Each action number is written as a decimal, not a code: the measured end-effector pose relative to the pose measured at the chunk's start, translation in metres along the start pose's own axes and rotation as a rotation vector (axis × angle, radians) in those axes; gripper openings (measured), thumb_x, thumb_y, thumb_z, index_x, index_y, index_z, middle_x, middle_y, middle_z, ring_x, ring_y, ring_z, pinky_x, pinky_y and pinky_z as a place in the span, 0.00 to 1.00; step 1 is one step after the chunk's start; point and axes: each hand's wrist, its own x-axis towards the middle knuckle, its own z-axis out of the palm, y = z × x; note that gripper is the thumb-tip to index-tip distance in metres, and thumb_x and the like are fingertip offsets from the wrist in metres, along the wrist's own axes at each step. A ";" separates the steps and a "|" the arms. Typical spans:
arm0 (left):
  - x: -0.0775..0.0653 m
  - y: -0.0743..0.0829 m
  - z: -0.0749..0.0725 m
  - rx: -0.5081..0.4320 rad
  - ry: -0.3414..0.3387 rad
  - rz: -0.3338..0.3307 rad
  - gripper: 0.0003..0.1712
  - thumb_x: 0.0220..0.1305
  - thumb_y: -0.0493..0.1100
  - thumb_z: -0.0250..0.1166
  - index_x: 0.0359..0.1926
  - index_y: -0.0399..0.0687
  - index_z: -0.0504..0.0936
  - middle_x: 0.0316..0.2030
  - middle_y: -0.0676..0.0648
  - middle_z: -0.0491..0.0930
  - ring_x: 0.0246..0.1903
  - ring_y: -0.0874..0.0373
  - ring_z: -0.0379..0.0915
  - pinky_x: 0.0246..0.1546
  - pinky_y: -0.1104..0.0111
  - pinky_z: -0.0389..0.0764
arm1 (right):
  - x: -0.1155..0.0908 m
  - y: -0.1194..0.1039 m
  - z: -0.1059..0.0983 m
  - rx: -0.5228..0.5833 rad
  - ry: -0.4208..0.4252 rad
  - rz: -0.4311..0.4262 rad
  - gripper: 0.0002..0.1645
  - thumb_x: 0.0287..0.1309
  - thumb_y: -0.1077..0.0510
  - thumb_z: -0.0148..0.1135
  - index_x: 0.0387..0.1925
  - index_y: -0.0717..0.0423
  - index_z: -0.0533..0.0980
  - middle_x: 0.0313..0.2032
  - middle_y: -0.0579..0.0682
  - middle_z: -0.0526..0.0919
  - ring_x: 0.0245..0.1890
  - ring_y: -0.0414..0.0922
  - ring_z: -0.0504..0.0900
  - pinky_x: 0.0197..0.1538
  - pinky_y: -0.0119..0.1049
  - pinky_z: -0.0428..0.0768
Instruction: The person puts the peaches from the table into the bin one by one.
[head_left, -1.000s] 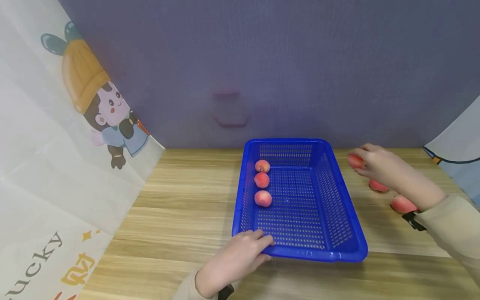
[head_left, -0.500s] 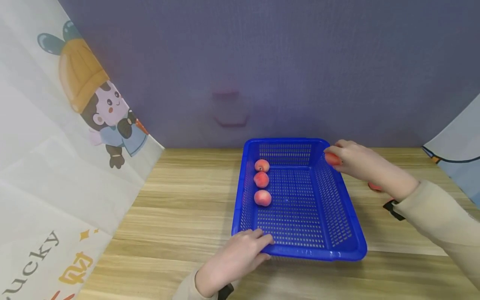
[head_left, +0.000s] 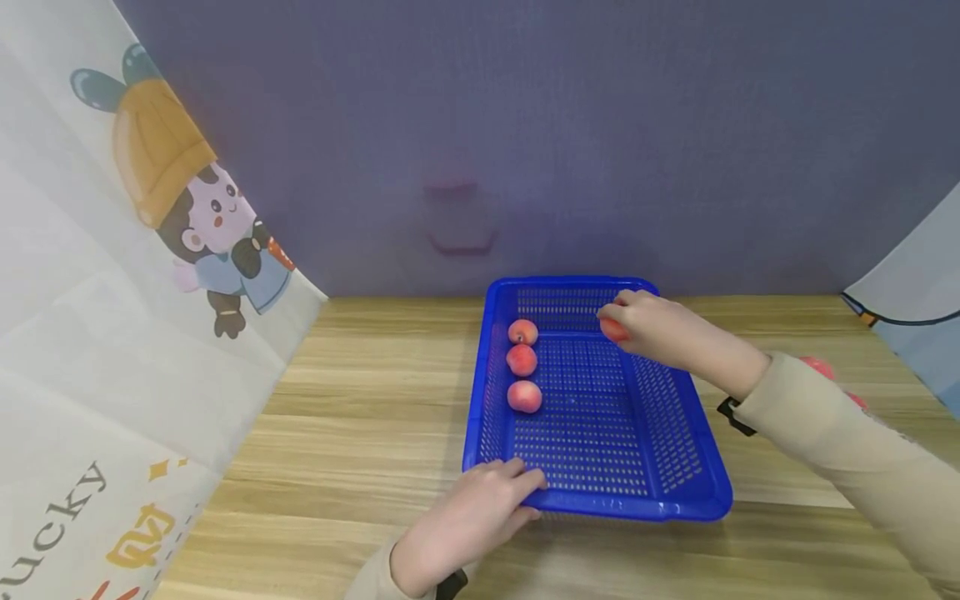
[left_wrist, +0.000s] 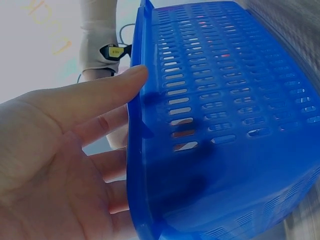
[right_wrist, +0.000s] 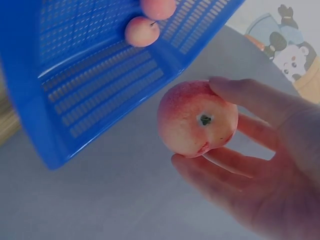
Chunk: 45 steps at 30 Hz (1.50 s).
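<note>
My left hand [head_left: 474,515] grips the near rim of a blue plastic basket [head_left: 615,505] at its left corner. The left wrist view shows the thumb [left_wrist: 112,90] outside the wall and the fingers behind the rim. Over the far right part of the basket, my right hand [head_left: 663,331] holds a red-and-yellow apple [right_wrist: 196,119] between thumb and fingertips. Its dark, sunken end faces the right wrist camera. Inside the basket, three more apples stand in a row along the left wall: a far one [head_left: 522,332], a middle one [head_left: 522,360] and a nearer one [head_left: 524,397].
On the wooden table [head_left: 375,417], right of the basket, two more red fruits, one farther [head_left: 817,367] and one nearer [head_left: 857,402], show partly behind the right sleeve [head_left: 832,442]. A grey-purple panel [head_left: 600,150] rises behind, and a printed white sheet [head_left: 90,333] stands at left.
My right hand has carried the apple leftward from above the table, across the basket's right rim, to over its far part. The left hand and the three apples inside stay put.
</note>
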 end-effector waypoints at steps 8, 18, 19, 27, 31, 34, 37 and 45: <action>0.000 0.000 -0.001 -0.009 -0.001 -0.003 0.12 0.52 0.49 0.63 0.38 0.53 0.76 0.29 0.54 0.74 0.26 0.63 0.71 0.28 0.74 0.69 | 0.015 -0.020 0.007 0.012 -0.039 0.012 0.18 0.38 0.66 0.66 0.37 0.60 0.76 0.30 0.56 0.73 0.30 0.51 0.74 0.27 0.42 0.74; 0.000 0.000 -0.001 -0.004 0.003 0.003 0.13 0.52 0.50 0.63 0.38 0.53 0.76 0.29 0.54 0.75 0.25 0.63 0.71 0.27 0.75 0.69 | 0.027 -0.039 0.023 0.061 0.020 -0.097 0.17 0.35 0.67 0.66 0.33 0.60 0.75 0.27 0.53 0.72 0.27 0.49 0.73 0.29 0.41 0.75; 0.000 0.000 -0.001 -0.002 0.001 0.002 0.13 0.52 0.50 0.63 0.38 0.53 0.76 0.29 0.54 0.75 0.25 0.63 0.71 0.27 0.75 0.69 | 0.028 -0.041 0.024 0.064 0.020 -0.105 0.17 0.35 0.67 0.66 0.34 0.60 0.76 0.27 0.53 0.72 0.28 0.49 0.73 0.29 0.40 0.75; -0.001 0.000 -0.002 0.012 0.018 0.009 0.12 0.51 0.50 0.63 0.37 0.53 0.76 0.29 0.55 0.75 0.25 0.63 0.71 0.28 0.74 0.70 | 0.035 -0.053 0.039 0.088 0.048 -0.170 0.17 0.36 0.65 0.67 0.34 0.58 0.76 0.27 0.52 0.74 0.27 0.48 0.74 0.29 0.38 0.75; -0.001 -0.001 -0.001 0.017 0.034 0.014 0.12 0.50 0.50 0.64 0.36 0.54 0.76 0.28 0.55 0.75 0.25 0.63 0.71 0.27 0.74 0.69 | 0.036 -0.058 0.047 0.100 0.096 -0.218 0.17 0.36 0.64 0.67 0.34 0.59 0.76 0.28 0.55 0.77 0.26 0.49 0.77 0.29 0.38 0.76; -0.001 -0.001 -0.001 0.022 0.041 0.018 0.12 0.50 0.50 0.64 0.35 0.54 0.75 0.28 0.55 0.74 0.24 0.63 0.71 0.27 0.74 0.69 | 0.037 -0.062 0.052 0.107 0.098 -0.232 0.16 0.36 0.64 0.66 0.33 0.60 0.76 0.28 0.54 0.76 0.27 0.48 0.77 0.30 0.38 0.76; -0.001 -0.001 -0.001 0.020 0.043 0.022 0.12 0.50 0.50 0.64 0.35 0.53 0.75 0.27 0.55 0.74 0.24 0.63 0.71 0.27 0.75 0.69 | 0.038 -0.066 0.056 0.118 0.067 -0.253 0.15 0.36 0.65 0.67 0.31 0.59 0.75 0.29 0.51 0.74 0.28 0.47 0.75 0.33 0.37 0.75; 0.000 -0.001 -0.001 0.014 0.047 0.030 0.12 0.49 0.49 0.65 0.35 0.53 0.75 0.27 0.55 0.74 0.24 0.63 0.71 0.26 0.74 0.69 | 0.038 -0.074 0.064 0.166 -0.032 -0.253 0.16 0.34 0.65 0.67 0.31 0.58 0.74 0.28 0.50 0.74 0.32 0.47 0.75 0.38 0.38 0.74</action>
